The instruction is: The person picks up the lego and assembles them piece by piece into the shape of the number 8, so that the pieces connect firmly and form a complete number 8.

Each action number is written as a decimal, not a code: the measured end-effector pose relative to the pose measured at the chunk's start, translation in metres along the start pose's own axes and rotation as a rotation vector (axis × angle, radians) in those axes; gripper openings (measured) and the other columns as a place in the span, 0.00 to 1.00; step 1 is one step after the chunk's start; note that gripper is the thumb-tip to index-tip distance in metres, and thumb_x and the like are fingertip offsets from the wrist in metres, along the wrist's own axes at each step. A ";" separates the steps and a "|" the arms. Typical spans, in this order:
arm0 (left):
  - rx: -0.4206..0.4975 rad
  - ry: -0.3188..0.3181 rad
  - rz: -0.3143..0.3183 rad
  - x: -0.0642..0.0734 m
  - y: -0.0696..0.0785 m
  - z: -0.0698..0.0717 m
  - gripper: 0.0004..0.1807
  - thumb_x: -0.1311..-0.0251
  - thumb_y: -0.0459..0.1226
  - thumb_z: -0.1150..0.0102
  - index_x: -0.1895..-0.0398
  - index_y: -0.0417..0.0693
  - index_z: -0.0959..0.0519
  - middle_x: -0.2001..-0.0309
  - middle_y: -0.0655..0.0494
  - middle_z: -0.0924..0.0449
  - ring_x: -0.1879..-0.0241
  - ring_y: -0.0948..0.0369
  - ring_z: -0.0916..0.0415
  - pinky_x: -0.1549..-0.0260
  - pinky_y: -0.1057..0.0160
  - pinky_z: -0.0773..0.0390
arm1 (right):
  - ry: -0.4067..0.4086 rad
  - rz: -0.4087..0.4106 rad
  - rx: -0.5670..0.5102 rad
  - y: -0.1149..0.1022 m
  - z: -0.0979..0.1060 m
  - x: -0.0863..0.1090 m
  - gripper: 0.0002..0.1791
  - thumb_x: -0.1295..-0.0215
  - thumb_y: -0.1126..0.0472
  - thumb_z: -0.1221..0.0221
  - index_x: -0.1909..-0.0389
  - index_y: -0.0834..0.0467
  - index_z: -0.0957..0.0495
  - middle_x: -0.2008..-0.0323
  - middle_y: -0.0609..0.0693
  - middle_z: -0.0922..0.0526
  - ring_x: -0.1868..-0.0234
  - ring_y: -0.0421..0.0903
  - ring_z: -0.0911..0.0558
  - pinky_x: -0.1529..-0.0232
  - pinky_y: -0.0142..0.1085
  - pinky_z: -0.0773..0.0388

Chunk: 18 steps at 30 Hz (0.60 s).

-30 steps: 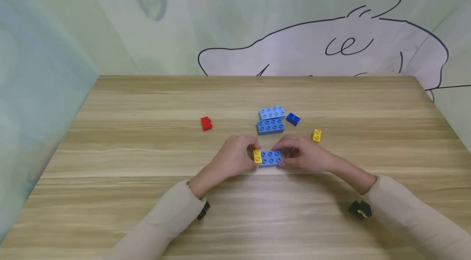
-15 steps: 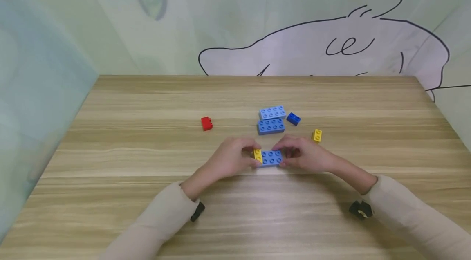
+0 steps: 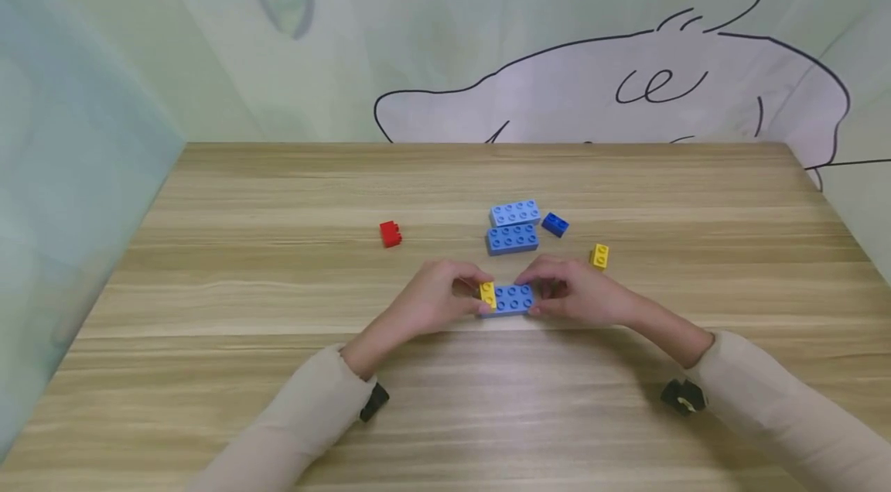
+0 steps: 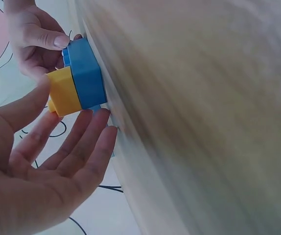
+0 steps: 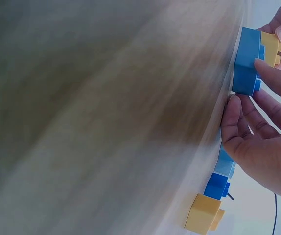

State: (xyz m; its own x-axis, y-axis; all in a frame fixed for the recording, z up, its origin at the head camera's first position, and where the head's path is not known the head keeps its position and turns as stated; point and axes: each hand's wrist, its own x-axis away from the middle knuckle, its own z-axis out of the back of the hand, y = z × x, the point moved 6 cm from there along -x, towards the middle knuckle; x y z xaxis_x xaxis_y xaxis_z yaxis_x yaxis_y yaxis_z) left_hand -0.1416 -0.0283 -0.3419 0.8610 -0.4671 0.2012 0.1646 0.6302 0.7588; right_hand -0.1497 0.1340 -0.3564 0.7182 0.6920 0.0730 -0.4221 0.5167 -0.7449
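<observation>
A small yellow brick (image 3: 487, 294) sits upright on the left end of a blue eight-stud-size brick (image 3: 513, 298) on the table. My left hand (image 3: 440, 297) pinches the yellow brick between thumb and index finger; its other fingers are extended beside it in the left wrist view. The yellow brick (image 4: 64, 92) appears to rest against the studded side of the blue brick (image 4: 87, 73) there. My right hand (image 3: 576, 291) holds the blue brick's right end between thumb and fingers. In the right wrist view the thumb touches the near face of the blue brick (image 5: 246, 61).
Behind the hands lie a medium blue brick (image 3: 512, 240) and a light blue brick (image 3: 515, 213), side by side. A small dark blue brick (image 3: 555, 225) is to their right. Another yellow brick (image 3: 599, 256) lies just behind my right hand, and a red brick (image 3: 390, 234) on its side further left.
My left wrist has shifted slightly left and the left fingers have adjusted on the yellow brick. The blue brick and my right hand have barely moved.
</observation>
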 end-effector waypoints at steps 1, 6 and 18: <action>0.004 0.000 -0.001 0.000 0.000 0.000 0.18 0.51 0.34 0.34 0.55 0.43 0.20 0.58 0.54 0.20 0.59 0.60 0.24 0.56 0.62 0.25 | 0.001 0.001 0.001 0.000 0.000 0.000 0.17 0.45 0.65 0.37 0.53 0.58 0.23 0.63 0.45 0.24 0.65 0.44 0.28 0.63 0.34 0.25; -0.006 -0.004 -0.007 0.000 0.000 0.000 0.18 0.50 0.34 0.34 0.54 0.44 0.21 0.58 0.54 0.20 0.59 0.59 0.23 0.57 0.63 0.24 | 0.007 -0.002 0.001 -0.001 0.001 0.000 0.17 0.46 0.65 0.36 0.53 0.58 0.23 0.63 0.45 0.24 0.65 0.44 0.27 0.63 0.34 0.24; 0.060 -0.007 0.026 -0.002 -0.003 0.001 0.15 0.50 0.32 0.35 0.57 0.43 0.23 0.59 0.53 0.21 0.58 0.59 0.23 0.59 0.65 0.24 | 0.046 -0.047 -0.004 0.000 0.022 0.008 0.18 0.44 0.65 0.38 0.51 0.63 0.24 0.59 0.51 0.21 0.61 0.47 0.25 0.61 0.36 0.24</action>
State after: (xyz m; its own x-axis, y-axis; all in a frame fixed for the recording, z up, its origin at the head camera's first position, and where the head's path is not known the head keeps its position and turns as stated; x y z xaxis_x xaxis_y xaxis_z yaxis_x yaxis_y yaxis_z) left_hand -0.1446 -0.0301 -0.3444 0.8612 -0.4558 0.2251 0.1134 0.6039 0.7890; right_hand -0.1561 0.1503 -0.3413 0.7617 0.6433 0.0773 -0.3853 0.5457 -0.7442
